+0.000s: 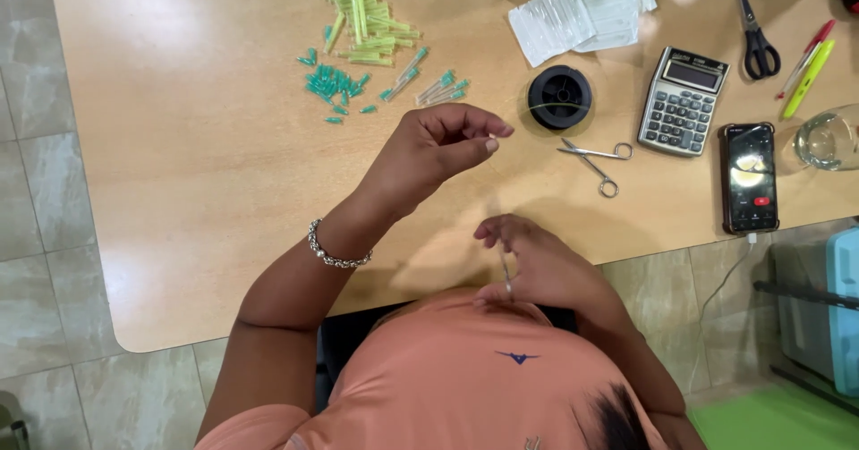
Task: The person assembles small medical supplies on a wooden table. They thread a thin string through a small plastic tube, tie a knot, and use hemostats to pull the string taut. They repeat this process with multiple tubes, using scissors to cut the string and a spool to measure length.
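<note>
- Hands first: your left hand [438, 150] is raised over the worktop [197, 173], fingers curled in and thumb pressed to fingertips, as if pinching something too fine to make out.
- Your right hand [528, 267] sits low at the worktop's near edge, close to your orange shirt [465, 378], fingers closed on a thin metal tool [506, 269]; what kind of tool is too small to tell.
- The two hands are apart, the left higher and further out than the right.
- A beaded bracelet [335, 251] circles your left wrist.
- Just beyond your left hand lies a black spool [560, 97], with small silver scissors [595, 159] beside it.
- Further left on the worktop are a scatter of teal caps [331, 83] and a heap of pale green tubes [362, 12].
- To the right sit a calculator [683, 101], a phone [749, 177] with its screen lit, a glass [828, 139], black-handled scissors [756, 34] and some pens [808, 61].
- Clear plastic packets [586, 7] lie at the far edge.
</note>
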